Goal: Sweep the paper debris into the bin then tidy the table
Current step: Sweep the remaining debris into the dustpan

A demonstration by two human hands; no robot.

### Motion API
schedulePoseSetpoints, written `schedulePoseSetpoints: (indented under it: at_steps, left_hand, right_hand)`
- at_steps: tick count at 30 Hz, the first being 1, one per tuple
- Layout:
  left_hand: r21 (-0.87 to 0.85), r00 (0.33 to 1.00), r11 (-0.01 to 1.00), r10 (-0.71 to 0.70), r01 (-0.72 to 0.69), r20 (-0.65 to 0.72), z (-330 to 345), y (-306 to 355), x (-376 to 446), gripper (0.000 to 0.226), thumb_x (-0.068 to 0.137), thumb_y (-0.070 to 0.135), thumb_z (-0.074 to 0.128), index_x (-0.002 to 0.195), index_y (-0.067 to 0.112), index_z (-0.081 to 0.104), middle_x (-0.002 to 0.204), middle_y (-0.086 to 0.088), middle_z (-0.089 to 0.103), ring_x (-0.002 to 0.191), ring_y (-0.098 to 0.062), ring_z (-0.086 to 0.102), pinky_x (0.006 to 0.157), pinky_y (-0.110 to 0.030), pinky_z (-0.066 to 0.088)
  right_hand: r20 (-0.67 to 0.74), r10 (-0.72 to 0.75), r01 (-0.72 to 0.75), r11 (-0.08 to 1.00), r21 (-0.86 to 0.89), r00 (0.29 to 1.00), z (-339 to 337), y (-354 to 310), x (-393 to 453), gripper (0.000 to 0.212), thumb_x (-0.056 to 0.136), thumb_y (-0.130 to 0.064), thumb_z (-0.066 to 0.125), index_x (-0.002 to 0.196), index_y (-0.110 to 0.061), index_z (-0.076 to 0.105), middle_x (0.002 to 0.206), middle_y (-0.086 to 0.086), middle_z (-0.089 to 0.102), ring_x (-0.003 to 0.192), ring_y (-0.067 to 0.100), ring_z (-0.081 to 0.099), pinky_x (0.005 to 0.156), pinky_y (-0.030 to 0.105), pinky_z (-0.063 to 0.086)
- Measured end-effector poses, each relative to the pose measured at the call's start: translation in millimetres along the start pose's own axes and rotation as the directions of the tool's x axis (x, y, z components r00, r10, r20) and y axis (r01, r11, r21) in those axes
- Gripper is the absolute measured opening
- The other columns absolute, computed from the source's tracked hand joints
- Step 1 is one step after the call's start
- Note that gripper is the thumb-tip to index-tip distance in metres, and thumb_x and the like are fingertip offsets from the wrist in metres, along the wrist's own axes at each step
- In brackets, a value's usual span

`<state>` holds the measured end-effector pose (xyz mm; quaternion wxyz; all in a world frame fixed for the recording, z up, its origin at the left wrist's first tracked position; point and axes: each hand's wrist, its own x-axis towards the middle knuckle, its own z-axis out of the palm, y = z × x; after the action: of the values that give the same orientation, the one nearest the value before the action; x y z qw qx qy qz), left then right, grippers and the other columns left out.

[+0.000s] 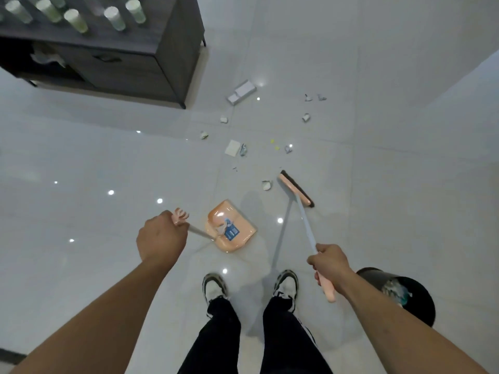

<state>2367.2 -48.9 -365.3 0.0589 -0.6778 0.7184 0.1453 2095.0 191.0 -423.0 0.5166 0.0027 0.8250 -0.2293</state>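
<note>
My left hand (161, 238) grips the handle of a peach dustpan (231, 228), which rests on the white tile floor ahead of my feet with a scrap or two inside. My right hand (330, 261) grips the long handle of a broom; its peach head (296, 188) with dark bristles touches the floor to the right of the pan. A crumpled paper ball (266, 185) lies just left of the broom head. Several more paper scraps (232, 148) are scattered farther ahead. A black bin (421, 306) stands at my right, holding paper.
A dark wooden table (172, 49) stands at the upper left, with several pale cups (114, 18) on top and crumpled paper on its lower shelf. A small white box (241, 92) lies on the floor near its leg. My shoes (214, 288) are below the dustpan.
</note>
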Motion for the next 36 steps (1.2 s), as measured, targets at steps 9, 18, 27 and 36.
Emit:
schedulePoseSetpoints:
  at_steps: [9,18,27,36]
  left_hand:
    - [-0.069,0.993,0.993,0.096,-0.092,0.065,-18,-22,40,0.018,0.082,0.03,0.058,0.086,0.012,0.062,0.082,-0.01,0.065,0.071,-0.032,0.057,0.061,-0.03,0.04]
    - [-0.168,0.988,0.981,0.112,-0.093,0.103,-38,-63,83,0.017,0.08,0.029,0.063,0.085,0.013,0.064,0.082,-0.01,0.065,0.067,-0.029,0.055,0.058,-0.029,0.037]
    - [-0.276,0.997,0.961,0.016,0.004,0.071,-63,-98,126,0.02,0.076,0.037,0.066,0.078,0.018,0.063,0.076,-0.005,0.064,0.071,-0.031,0.061,0.062,-0.03,0.046]
    - [-0.29,0.998,0.955,-0.068,0.063,-0.008,-99,-91,194,0.02,0.077,0.034,0.067,0.075,0.016,0.06,0.074,-0.006,0.063,0.071,-0.032,0.059,0.062,-0.032,0.046]
  right_hand:
    - [0.168,0.062,-0.039,0.99,-0.135,0.984,54,-18,-63,0.06,0.084,-0.001,0.065,0.141,-0.013,0.053,0.069,0.013,0.057,0.04,0.019,0.046,0.043,0.025,0.037]
    - [0.203,0.092,-0.083,0.995,-0.054,0.975,75,-48,-118,0.046,0.077,-0.008,0.074,0.121,-0.015,0.061,0.066,0.012,0.066,0.046,0.021,0.049,0.041,0.025,0.036]
    - [0.034,0.04,-0.042,0.998,0.041,0.999,85,-113,-111,0.039,0.084,0.001,0.069,0.121,-0.005,0.057,0.064,0.016,0.059,0.039,0.018,0.046,0.037,0.021,0.033]
    - [0.023,-0.061,0.057,0.986,0.155,0.998,93,-223,-59,0.03,0.086,0.004,0.066,0.114,0.009,0.057,0.066,0.016,0.053,0.042,0.02,0.042,0.041,0.023,0.031]
